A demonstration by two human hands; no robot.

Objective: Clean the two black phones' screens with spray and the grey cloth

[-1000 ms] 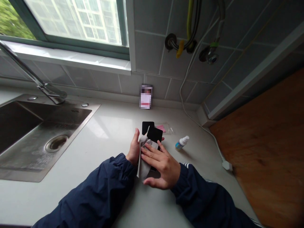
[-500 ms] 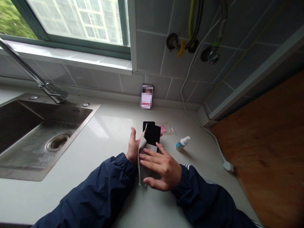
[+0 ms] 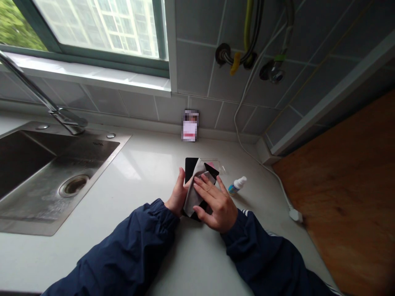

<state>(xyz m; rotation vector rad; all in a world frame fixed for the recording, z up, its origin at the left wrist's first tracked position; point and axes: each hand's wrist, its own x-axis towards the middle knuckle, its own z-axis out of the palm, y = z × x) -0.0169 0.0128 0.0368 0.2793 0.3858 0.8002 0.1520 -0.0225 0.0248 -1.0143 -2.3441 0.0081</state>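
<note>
A black smartphone [image 3: 191,169] lies between my hands on the countertop, its lower part hidden. A grey wiping cloth [image 3: 194,194] is spread over its face. My right hand [image 3: 214,201] presses the cloth down against the phone with spread fingers. My left hand [image 3: 178,195] grips the phone's left edge from the side, thumb upward. Close behind the phone is a clear plastic packet [image 3: 219,167] with something pink inside, mostly hidden. A small white-capped dropper bottle [image 3: 237,185] lies on its side to the right of my right hand.
The white countertop [image 3: 148,164] runs left to a steel sink [image 3: 70,164] with a drain, beneath a chrome faucet [image 3: 61,117]. A small pixelated box [image 3: 189,125] stands against the tiled wall. A white cable [image 3: 247,152] runs along the counter's right side beside a wooden surface [image 3: 345,197].
The cloth has moved up from hanging below my hands and now covers the phone's face. My right hand has shifted up onto it, and my hands sit closer together.
</note>
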